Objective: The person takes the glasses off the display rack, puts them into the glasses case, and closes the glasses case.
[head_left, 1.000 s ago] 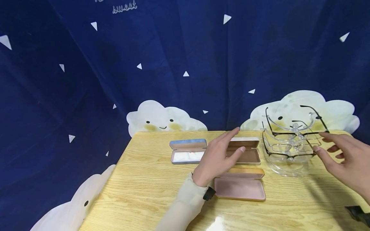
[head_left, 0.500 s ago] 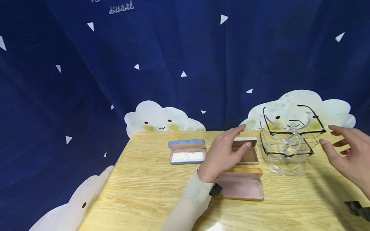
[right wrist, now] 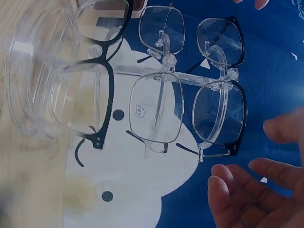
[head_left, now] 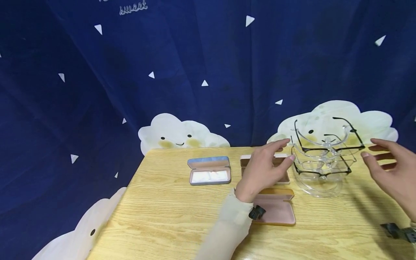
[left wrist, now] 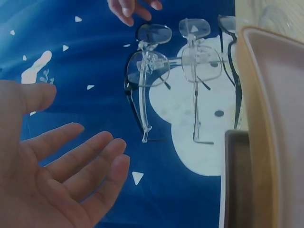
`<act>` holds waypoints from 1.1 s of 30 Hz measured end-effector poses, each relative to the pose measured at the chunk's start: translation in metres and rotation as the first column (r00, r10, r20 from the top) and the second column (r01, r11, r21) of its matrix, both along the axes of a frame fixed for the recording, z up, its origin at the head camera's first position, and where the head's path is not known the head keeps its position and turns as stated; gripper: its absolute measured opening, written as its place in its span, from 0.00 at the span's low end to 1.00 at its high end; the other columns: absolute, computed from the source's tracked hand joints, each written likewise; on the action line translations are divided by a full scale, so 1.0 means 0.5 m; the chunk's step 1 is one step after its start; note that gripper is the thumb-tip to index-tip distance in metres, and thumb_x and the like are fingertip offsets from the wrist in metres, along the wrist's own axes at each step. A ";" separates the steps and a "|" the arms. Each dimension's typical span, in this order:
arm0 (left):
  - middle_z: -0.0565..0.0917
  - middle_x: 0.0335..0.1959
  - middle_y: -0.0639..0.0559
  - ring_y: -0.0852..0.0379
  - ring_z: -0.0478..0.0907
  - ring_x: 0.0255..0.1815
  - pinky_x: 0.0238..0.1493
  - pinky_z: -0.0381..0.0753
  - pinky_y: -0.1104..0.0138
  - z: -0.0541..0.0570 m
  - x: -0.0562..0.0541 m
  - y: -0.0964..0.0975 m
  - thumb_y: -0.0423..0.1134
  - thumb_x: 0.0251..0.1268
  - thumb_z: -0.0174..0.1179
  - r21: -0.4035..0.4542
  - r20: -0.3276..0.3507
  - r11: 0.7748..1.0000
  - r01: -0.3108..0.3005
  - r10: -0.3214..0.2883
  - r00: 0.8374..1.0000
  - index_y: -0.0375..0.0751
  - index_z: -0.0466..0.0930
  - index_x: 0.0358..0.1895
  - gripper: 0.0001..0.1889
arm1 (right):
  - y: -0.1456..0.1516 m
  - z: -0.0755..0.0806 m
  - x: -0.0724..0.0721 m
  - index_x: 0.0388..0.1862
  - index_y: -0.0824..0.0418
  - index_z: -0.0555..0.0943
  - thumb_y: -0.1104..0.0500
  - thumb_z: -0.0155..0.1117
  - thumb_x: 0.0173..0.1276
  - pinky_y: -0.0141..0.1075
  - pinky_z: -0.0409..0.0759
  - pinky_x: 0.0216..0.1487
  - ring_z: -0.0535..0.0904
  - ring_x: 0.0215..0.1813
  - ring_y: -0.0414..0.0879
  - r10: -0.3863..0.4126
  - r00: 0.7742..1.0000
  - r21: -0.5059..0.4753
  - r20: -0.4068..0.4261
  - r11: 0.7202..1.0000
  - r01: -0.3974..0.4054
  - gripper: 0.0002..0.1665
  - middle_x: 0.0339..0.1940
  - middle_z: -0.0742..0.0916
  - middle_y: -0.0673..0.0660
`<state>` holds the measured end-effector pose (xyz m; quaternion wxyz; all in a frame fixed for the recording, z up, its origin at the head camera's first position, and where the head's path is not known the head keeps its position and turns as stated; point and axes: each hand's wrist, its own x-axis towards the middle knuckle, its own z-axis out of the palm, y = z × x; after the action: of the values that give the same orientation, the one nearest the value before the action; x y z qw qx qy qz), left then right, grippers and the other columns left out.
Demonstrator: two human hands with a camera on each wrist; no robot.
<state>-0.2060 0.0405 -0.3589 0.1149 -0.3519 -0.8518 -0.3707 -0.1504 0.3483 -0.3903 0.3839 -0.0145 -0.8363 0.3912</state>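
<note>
A clear display stand (head_left: pixel 320 193) carries three pairs of glasses, one above another. Black half-rim glasses (head_left: pixel 316 149) are on top, thin metal-rimmed glasses (right wrist: pixel 183 109) in the middle and black-browed glasses (right wrist: pixel 104 118) lowest. Just left of the stand, my left hand (head_left: pixel 264 171) hovers over the cases, fingers spread and holding nothing. My right hand (head_left: pixel 391 166) is held at the right side, level with the upper glasses, thumb and fingers apart. A small gap separates it from the top frame; the right wrist view shows nothing in its grasp.
Three glasses cases lie with lids raised: a blue one (head_left: pixel 209 159) containing a white cloth (head_left: pixel 209 176), a white-edged brown one (head_left: pixel 284 177) partly behind my left hand, and an orange one (head_left: pixel 281 213) in front. A dark blue curtain (head_left: pixel 182 54) hangs behind the wooden table (head_left: pixel 156 213).
My left hand has moved right, toward the stand. My right hand has drawn slightly away from the top glasses, leaving a gap. The glasses and cases stay in place.
</note>
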 end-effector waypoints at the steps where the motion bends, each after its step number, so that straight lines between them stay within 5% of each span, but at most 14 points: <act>1: 0.80 0.71 0.58 0.63 0.82 0.66 0.64 0.78 0.77 -0.001 0.000 0.005 0.53 0.80 0.57 0.007 0.022 1.000 0.002 -0.003 1.000 0.55 0.72 0.76 0.26 | 0.001 -0.001 0.000 0.65 0.69 0.81 0.68 0.66 0.68 0.08 0.67 0.33 0.70 0.36 0.08 -0.001 1.000 -0.010 0.013 1.000 0.001 0.26 0.41 0.75 0.13; 7: 0.82 0.69 0.57 0.67 0.83 0.63 0.53 0.81 0.83 -0.007 -0.007 0.038 0.50 0.80 0.57 0.114 0.166 0.993 0.017 -0.036 0.985 0.54 0.72 0.76 0.26 | 0.006 -0.009 0.000 0.71 0.62 0.79 0.64 0.64 0.72 0.08 0.66 0.37 0.71 0.40 0.09 0.003 0.997 -0.058 0.081 0.998 0.002 0.27 0.41 0.75 0.14; 15: 0.86 0.64 0.54 0.69 0.85 0.57 0.51 0.82 0.82 -0.020 -0.014 0.066 0.51 0.79 0.57 0.165 0.319 0.984 -0.061 0.005 0.948 0.48 0.72 0.76 0.27 | 0.013 -0.025 -0.006 0.75 0.56 0.74 0.61 0.62 0.77 0.08 0.69 0.38 0.73 0.40 0.09 0.012 0.991 -0.101 0.135 0.995 0.001 0.29 0.41 0.76 0.15; 33: 0.88 0.60 0.56 0.70 0.87 0.53 0.49 0.81 0.85 -0.035 -0.010 0.106 0.53 0.77 0.59 0.143 0.349 0.983 -0.117 0.061 0.935 0.48 0.75 0.74 0.27 | 0.015 -0.033 -0.011 0.77 0.58 0.72 0.64 0.56 0.81 0.13 0.79 0.39 0.80 0.42 0.14 0.161 0.974 -0.275 0.161 0.955 -0.112 0.28 0.41 0.83 0.19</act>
<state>-0.2109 0.0936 -0.3766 0.0097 -0.2325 -0.8410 -0.4884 -0.1558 0.3557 -0.4068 0.2728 -0.0429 -0.8070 0.5220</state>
